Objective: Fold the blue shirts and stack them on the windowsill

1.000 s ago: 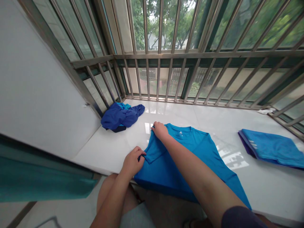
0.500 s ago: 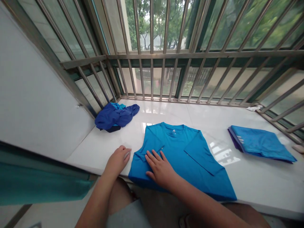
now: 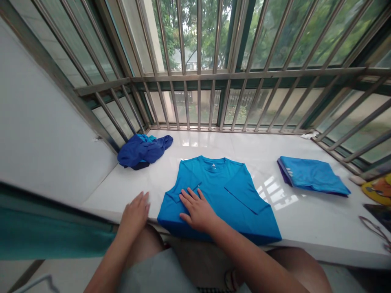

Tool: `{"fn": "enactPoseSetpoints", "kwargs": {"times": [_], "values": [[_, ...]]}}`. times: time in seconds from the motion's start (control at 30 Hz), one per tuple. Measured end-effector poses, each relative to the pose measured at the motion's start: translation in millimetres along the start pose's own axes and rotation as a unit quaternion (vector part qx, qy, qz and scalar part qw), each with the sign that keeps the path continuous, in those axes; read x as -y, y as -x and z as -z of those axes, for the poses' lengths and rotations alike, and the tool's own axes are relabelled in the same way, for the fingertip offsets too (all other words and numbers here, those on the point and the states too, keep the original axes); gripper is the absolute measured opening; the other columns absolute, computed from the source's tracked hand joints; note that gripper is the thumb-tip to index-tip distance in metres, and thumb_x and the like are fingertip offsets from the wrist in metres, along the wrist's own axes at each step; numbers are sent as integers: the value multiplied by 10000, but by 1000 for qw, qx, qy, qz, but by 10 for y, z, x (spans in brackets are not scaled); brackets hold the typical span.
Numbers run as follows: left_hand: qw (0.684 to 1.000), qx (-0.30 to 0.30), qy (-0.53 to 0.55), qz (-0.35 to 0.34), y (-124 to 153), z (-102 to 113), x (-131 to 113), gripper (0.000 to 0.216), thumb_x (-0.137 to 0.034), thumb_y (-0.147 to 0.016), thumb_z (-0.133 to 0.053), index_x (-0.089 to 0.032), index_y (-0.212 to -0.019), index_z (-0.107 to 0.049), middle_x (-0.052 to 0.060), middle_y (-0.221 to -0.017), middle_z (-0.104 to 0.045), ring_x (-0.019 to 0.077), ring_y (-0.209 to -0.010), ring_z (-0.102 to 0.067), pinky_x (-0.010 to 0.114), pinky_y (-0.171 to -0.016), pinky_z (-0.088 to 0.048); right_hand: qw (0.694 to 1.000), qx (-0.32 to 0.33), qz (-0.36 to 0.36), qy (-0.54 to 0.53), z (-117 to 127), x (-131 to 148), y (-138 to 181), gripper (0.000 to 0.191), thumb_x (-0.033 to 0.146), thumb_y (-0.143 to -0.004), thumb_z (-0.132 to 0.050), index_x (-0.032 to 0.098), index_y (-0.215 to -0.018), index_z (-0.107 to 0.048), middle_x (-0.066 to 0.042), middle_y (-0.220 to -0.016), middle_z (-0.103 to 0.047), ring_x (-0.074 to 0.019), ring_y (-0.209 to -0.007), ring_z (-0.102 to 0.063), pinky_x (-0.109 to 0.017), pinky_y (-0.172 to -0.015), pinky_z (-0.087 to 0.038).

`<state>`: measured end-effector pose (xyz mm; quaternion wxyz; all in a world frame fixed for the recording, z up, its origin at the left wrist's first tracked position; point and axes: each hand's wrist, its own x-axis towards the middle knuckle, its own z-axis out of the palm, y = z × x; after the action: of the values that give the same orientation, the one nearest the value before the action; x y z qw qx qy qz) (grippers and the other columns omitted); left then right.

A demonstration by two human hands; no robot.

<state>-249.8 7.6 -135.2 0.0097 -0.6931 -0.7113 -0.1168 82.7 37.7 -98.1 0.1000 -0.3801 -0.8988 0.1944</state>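
Observation:
A blue T-shirt (image 3: 229,203) lies spread on the white ledge, collar toward the window, both sleeves folded inward over the body. Its lower part hangs over the ledge's front edge. My right hand (image 3: 197,209) rests flat on the shirt's left half, fingers spread, just below a folded sleeve. To the left of the shirt, apart from it, my left hand (image 3: 135,211) is held at the ledge's front edge, fingers stretched out and holding nothing.
A crumpled heap of dark blue clothes (image 3: 143,150) sits in the back left corner. Folded blue clothes (image 3: 313,175) are stacked at the right. Metal window bars (image 3: 210,106) rise behind the white ledge (image 3: 214,142). A yellow item (image 3: 377,190) lies at the far right.
My left hand has drawn away from the shirt, to the left. My right hand stays flat on the shirt. The view has turned right, bringing the yellow item into sight.

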Motion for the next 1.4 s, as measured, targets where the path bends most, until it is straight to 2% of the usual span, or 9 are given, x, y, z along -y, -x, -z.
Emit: {"fn": "enactPoseSetpoints", "kwargs": {"times": [0.1,0.27,0.43,0.5,0.73,0.87,1.1,1.27,1.4], "values": [[998,-50,-16,20,118,82,55,526,-256,-1031,-408,-137,-1520,-565,224,-1561,-626,363,-1443,-612,532,-1222,-483,1000,7,-4,3,-33,-17,-24,784,662,-1097,-415,233,-1744,-304,-72,-1812,-216,-311,-1700,-134,-644,-1362,-54],[980,27,-14,-198,447,36,-415,570,-331,-1093,-378,-270,-1652,-472,75,-1712,-491,248,-1569,-487,477,-1293,-410,1000,6,-1,-1,-101,-48,-57,790,668,-1090,-416,248,-1748,-295,-61,-1814,-206,-326,-1699,-131,-647,-1358,-34],[991,49,-111,53,549,80,-274,653,-460,-1085,-367,-180,-1666,-469,154,-1759,-375,406,-1623,-364,733,-1264,-312,1000,-1,2,-9,-118,-71,-49,791,666,-1082,-446,265,-1748,-300,-52,-1811,-215,-326,-1697,-144,-636,-1363,-30],[988,47,-95,115,449,103,-257,656,-464,-1098,-323,-130,-1629,-515,187,-1735,-411,409,-1602,-402,725,-1258,-327,1000,-4,2,-11,-126,-64,-49,793,667,-1078,-459,270,-1747,-304,-53,-1810,-223,-327,-1695,-154,-637,-1363,-36],[991,19,129,-27,-489,63,-1101,531,-338,-1098,-328,-157,-1402,-724,135,-1486,-710,265,-1400,-643,426,-1252,-441,999,-40,-1,-15,9,-90,10,626,537,-1124,-442,274,-1692,-426,-57,-1778,-348,-313,-1666,-262,-634,-1349,-174],[986,78,144,20,-1330,42,-1412,423,-317,-1060,-461,-190,-1356,-736,106,-1378,-770,244,-1250,-723,326,-1117,-518,981,-117,-153,5,517,-567,169,402,358,-1128,-458,276,-1443,-694,-70,-1535,-663,-254,-1444,-572,-423,-1242,-402],[981,145,96,91,-2490,-29,-1407,332,-424,-862,-788,-170,-1077,-785,157,-1101,-818,327,-1105,-752,322,-876,-544,878,-142,-455,40,1441,-2021,463,431,351,-1084,-519,66,-1354,-698,-234,-1249,-756,-344,-1159,-724,-392,-928,-537],[958,251,74,116,-2911,-37,-1354,382,-457,-622,-971,-205,-630,-685,66,-621,-693,280,-718,-716,303,-652,-472,857,-98,-505,10,1553,-2605,414,309,415,-960,-727,149,-1096,-805,-150,-1052,-814,-286,-1007,-759,-287,-755,-492],[940,302,98,126,-3026,-61,-1344,403,-449,-601,-974,-210,-598,-649,6,-507,-582,203,-560,-595,282,-556,-397,860,-59,-507,-21,1561,-2812,351,196,350,-895,-760,176,-818,-809,-89,-778,-785,-224,-772,-742,-262,-654,-445]]}}
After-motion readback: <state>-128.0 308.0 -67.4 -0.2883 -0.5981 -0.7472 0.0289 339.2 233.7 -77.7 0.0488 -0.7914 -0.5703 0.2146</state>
